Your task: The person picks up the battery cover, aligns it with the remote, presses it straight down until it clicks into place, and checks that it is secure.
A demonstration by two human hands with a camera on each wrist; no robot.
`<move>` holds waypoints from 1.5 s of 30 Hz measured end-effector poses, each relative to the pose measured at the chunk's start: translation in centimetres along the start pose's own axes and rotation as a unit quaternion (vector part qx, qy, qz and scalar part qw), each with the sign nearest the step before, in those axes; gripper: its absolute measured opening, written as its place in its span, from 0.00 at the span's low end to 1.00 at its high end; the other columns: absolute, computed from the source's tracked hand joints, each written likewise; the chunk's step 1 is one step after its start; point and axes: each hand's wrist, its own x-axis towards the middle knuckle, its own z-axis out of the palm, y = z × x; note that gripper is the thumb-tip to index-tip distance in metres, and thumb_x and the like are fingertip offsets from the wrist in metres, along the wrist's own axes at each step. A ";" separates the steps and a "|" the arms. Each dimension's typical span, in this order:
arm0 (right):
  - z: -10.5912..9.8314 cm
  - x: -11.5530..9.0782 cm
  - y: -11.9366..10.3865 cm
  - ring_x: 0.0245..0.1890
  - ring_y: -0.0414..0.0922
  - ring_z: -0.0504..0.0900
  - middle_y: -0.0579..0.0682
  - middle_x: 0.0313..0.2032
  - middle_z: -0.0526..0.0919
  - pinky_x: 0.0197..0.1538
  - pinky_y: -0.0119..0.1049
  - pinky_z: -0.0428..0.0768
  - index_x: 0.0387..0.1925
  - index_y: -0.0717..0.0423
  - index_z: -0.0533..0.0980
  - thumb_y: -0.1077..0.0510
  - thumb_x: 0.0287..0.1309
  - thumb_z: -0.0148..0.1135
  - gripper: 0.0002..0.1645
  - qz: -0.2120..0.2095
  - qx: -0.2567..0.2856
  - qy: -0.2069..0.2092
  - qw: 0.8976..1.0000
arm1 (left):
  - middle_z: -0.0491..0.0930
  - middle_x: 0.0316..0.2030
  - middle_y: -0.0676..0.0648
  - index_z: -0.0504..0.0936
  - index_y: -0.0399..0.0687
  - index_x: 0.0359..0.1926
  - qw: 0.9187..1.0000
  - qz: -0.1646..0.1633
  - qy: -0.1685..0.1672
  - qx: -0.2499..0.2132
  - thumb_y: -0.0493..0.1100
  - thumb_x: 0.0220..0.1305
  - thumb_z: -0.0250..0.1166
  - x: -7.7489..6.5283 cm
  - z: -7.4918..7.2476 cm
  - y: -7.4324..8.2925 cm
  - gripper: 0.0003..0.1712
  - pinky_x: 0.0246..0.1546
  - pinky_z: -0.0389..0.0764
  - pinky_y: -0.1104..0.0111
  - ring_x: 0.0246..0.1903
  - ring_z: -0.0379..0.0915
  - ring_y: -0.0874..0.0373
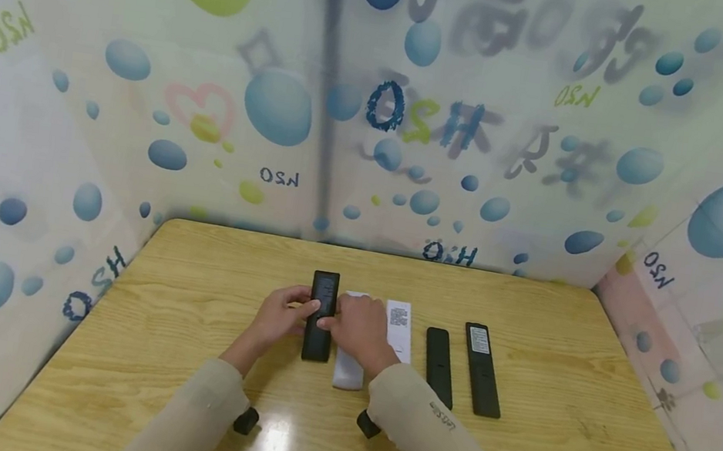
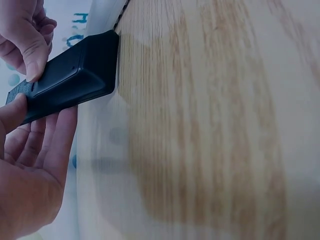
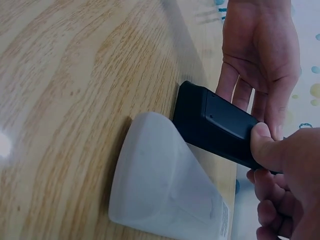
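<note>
A black remote control (image 1: 316,343) lies back side up between both hands, with a printed label near its far end. My left hand (image 1: 281,316) grips it from the left, thumb on the back and fingers underneath, as the left wrist view shows. From the other side my right hand (image 1: 363,327) holds it, the thumb pressing on its back near the battery cover (image 3: 227,117) and the other fingers curled by its edge. The cover sits in place on the remote. Just right of it lies a white remote control (image 3: 155,175), partly hidden under the right hand in the head view.
Further right on the wooden table (image 1: 183,292) lie a second white remote (image 1: 398,328) with printed text, a black remote (image 1: 440,362) and a longer black remote (image 1: 483,376) with a white label. A wall sheet (image 1: 217,157) with printed bubbles borders the table.
</note>
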 end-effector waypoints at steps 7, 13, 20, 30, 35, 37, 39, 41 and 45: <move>-0.1 0.2 0.1 0.23 0.40 0.73 0.40 0.20 0.77 0.37 0.38 0.72 0.33 0.48 0.80 0.30 0.53 0.63 0.26 0.000 0.009 -0.001 1.000 | 0.75 0.48 0.38 0.77 0.41 0.58 1.000 0.000 0.004 0.008 0.44 0.69 0.62 -0.2 0.1 0.2 0.20 0.37 0.87 0.58 0.38 0.79 0.55; 0.0 0.2 0.4 0.27 0.41 0.75 0.41 0.25 0.79 0.40 0.40 0.73 0.37 0.49 0.79 0.29 0.52 0.62 0.29 -0.004 0.002 -0.017 1.000 | 0.75 0.49 0.39 0.78 0.41 0.57 1.000 -0.006 0.013 0.014 0.45 0.68 0.62 0.0 0.3 0.2 0.20 0.36 0.87 0.60 0.40 0.78 0.53; -0.1 0.2 0.4 0.30 0.43 0.75 0.40 0.26 0.79 0.45 0.43 0.73 0.39 0.49 0.79 0.29 0.50 0.64 0.30 -0.006 0.005 -0.027 1.000 | 0.75 0.50 0.39 0.78 0.42 0.57 1.000 -0.012 0.015 0.021 0.45 0.69 0.62 0.1 0.3 0.2 0.20 0.37 0.87 0.61 0.41 0.79 0.54; -0.9 -0.3 0.5 0.32 0.44 0.76 0.41 0.29 0.83 0.47 0.44 0.73 0.38 0.48 0.80 0.28 0.49 0.64 0.30 -0.009 0.000 -0.029 1.000 | 0.76 0.48 0.40 0.79 0.43 0.56 1.000 -0.012 0.007 0.009 0.45 0.68 0.62 -0.2 0.4 0.5 0.19 0.34 0.87 0.62 0.37 0.80 0.57; -1.3 -0.6 0.8 0.34 0.44 0.79 0.42 0.34 0.86 0.50 0.46 0.75 0.44 0.48 0.82 0.29 0.53 0.62 0.31 -0.024 0.019 -0.028 0.999 | 0.76 0.47 0.40 0.78 0.40 0.56 1.000 -0.009 0.010 0.012 0.46 0.68 0.62 -0.4 0.1 0.6 0.19 0.33 0.87 0.60 0.36 0.80 0.56; -1.3 -0.7 1.0 0.35 0.44 0.81 0.42 0.36 0.87 0.51 0.46 0.76 0.46 0.47 0.82 0.29 0.55 0.61 0.30 -0.030 0.021 -0.027 0.999 | 0.76 0.46 0.40 0.78 0.39 0.55 1.000 -0.011 0.014 0.014 0.46 0.68 0.62 -0.5 0.0 0.5 0.20 0.31 0.87 0.60 0.35 0.80 0.56; -1.3 -0.7 1.3 0.34 0.43 0.81 0.41 0.35 0.87 0.51 0.45 0.77 0.46 0.46 0.82 0.30 0.56 0.60 0.29 -0.034 0.020 -0.026 0.999 | 0.77 0.44 0.40 0.78 0.39 0.55 1.000 -0.019 0.019 0.016 0.46 0.67 0.63 -0.6 -0.1 0.4 0.20 0.30 0.87 0.61 0.34 0.80 0.57; -1.3 -0.8 1.5 0.32 0.41 0.80 0.41 0.32 0.86 0.48 0.43 0.77 0.45 0.45 0.82 0.31 0.57 0.60 0.27 -0.034 0.025 -0.024 0.999 | 0.78 0.43 0.41 0.78 0.38 0.55 0.999 -0.028 0.023 0.020 0.46 0.67 0.63 -0.7 -0.2 0.3 0.21 0.29 0.86 0.62 0.32 0.80 0.57; -1.5 -0.8 2.0 0.26 0.39 0.76 0.41 0.28 0.84 0.40 0.39 0.77 0.45 0.46 0.82 0.35 0.59 0.61 0.23 -0.033 0.041 -0.015 0.999 | 0.79 0.40 0.42 0.79 0.36 0.52 0.998 -0.047 0.029 0.034 0.45 0.67 0.63 -1.0 -0.1 0.3 0.19 0.28 0.85 0.63 0.29 0.79 0.57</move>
